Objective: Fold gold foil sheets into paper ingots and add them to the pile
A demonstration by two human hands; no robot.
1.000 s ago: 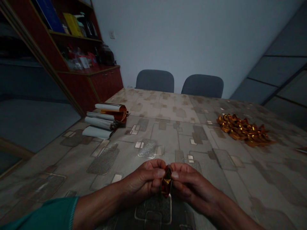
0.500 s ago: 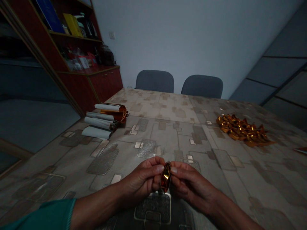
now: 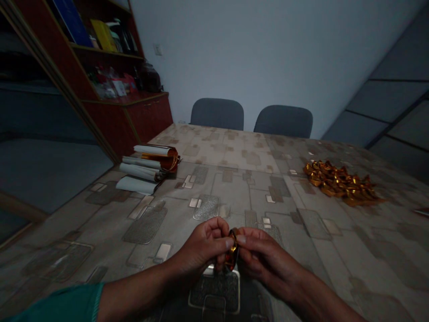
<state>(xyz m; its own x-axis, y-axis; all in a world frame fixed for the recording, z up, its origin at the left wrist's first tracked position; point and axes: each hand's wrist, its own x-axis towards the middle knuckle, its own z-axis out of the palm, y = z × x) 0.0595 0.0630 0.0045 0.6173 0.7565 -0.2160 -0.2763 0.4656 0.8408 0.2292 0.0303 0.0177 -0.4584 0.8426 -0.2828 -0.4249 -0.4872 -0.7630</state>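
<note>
Between my two hands, above the near part of the table, is a small folded piece of shiny gold foil paper (image 3: pixel 232 256). My left hand (image 3: pixel 209 243) grips its left side, with the thumb pressed across its front face. The thumb and fingers of my right hand (image 3: pixel 256 250) pinch its right edge. Parts of the folded foil are hidden behind the thumbs. Far to the right lies a cluster of several folded gold foil pieces (image 3: pixel 338 181). A stack of bent foil paper sheets (image 3: pixel 142 184), pale on the back and gold inside, rests on the left.
A patterned cloth covers the table (image 3: pixel 231 188). Two grey chairs (image 3: pixel 217 114) stand at its far side, near the wall. On the left is a reddish-brown cabinet (image 3: pixel 150 116) with shelves of various items. A thin flat item (image 3: pixel 422 211) lies at the right edge.
My left thumb has moved across the front of the folded foil, covering more of it, and the left fingers have shifted. My right hand keeps its pinch, nearly unmoved.
</note>
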